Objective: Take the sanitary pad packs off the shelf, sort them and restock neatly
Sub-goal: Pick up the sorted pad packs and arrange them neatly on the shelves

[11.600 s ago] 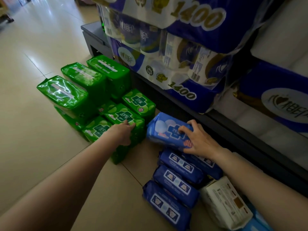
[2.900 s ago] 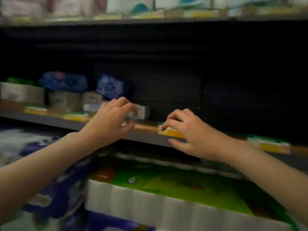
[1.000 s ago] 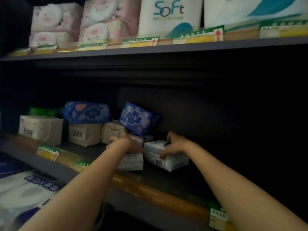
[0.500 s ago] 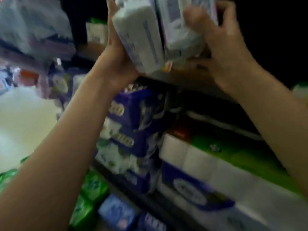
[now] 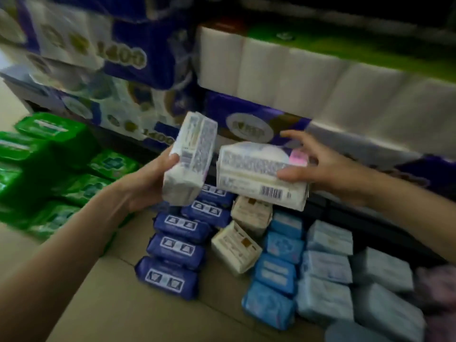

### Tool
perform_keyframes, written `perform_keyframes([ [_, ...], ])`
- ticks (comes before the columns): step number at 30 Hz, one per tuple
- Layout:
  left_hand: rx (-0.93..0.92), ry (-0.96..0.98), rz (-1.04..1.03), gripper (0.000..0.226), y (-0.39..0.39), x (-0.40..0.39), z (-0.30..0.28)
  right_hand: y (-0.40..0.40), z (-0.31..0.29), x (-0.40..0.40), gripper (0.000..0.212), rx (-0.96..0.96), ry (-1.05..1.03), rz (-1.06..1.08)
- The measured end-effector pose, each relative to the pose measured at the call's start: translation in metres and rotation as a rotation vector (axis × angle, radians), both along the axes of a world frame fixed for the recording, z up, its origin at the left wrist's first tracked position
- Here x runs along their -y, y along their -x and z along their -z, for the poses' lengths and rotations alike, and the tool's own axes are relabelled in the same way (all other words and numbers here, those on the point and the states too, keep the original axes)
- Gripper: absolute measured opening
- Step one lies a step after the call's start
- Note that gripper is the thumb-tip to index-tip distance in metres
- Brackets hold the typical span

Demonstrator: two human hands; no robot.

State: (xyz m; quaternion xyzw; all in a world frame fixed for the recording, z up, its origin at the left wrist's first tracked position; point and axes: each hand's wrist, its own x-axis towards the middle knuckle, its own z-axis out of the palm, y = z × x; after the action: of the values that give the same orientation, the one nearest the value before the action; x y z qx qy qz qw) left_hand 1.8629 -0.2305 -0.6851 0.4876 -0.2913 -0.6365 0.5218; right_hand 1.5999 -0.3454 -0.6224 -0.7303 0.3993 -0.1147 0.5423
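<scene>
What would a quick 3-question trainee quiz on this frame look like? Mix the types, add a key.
1. True or false: the left hand and the right hand each hold one white pack.
2. Which floor packs lie directly below the right hand's white pack? A) green packs B) cream packs C) pale blue packs
3. Fill in: the left hand's white pack is held with its long side nearly ____.

Key
1. True.
2. B: the cream packs sit between the dark blue packs and the mid-blue packs; green packs are far left, pale blue packs further right.
3. Upright.
</scene>
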Motion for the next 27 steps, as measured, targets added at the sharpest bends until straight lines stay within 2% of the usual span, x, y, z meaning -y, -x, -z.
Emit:
perform_keyframes([
  [2,0.158,-0.038,0.201,0.12,0.022,0.018,0.014,0.032,0.017,0.006,0.092,-0.278,0.293,-0.093],
  [4,0.367,-0.146,0.346,0.112,0.049,0.038,0.031,0.06,0.032,0.01,0.099,-0.571,0.558,-0.284],
  [6,0.569,-0.245,0.465,0.123,0.072,0.055,0.051,0.085,0.05,0.013,0.106,-0.846,0.717,-0.485],
  [8,0.706,-0.252,0.558,0.125,0.098,0.064,0.067,0.107,0.073,0.012,0.109,-1.004,0.782,-0.618],
  [11,0.762,-0.246,0.628,0.124,0.134,0.07,0.088,0.137,0.107,0.008,0.11,-1.005,0.78,-0.731],
  [13,0.773,-0.235,0.633,0.122,0.154,0.073,0.092,0.152,0.123,0.005,0.109,-0.974,0.727,-0.703],
  [15,0.767,-0.229,0.603,0.119,0.17,0.074,0.091,0.158,0.133,-0.001,0.106,-0.929,0.554,-0.518],
  [17,0.759,-0.214,0.562,0.117,0.179,0.073,0.091,0.161,0.139,-0.01,0.094,-0.848,0.385,-0.259],
  [19,0.742,-0.205,0.529,0.121,0.185,0.071,0.088,0.159,0.14,-0.016,0.08,-0.763,0.337,-0.065],
  [20,0.73,-0.197,0.519,0.122,0.188,0.07,0.087,0.159,0.14,-0.017,0.08,-0.738,0.344,-0.001],
  [22,0.708,-0.169,0.529,0.123,0.195,0.065,0.085,0.167,0.134,-0.015,0.098,-0.67,0.351,0.103],
  [24,0.738,-0.12,0.588,0.123,0.203,0.059,0.082,0.184,0.109,-0.014,0.11,-0.613,0.32,0.107],
  [27,0.753,-0.126,0.683,0.124,0.212,0.049,0.086,0.225,0.077,-0.021,0.103,-0.708,0.17,-0.109],
])
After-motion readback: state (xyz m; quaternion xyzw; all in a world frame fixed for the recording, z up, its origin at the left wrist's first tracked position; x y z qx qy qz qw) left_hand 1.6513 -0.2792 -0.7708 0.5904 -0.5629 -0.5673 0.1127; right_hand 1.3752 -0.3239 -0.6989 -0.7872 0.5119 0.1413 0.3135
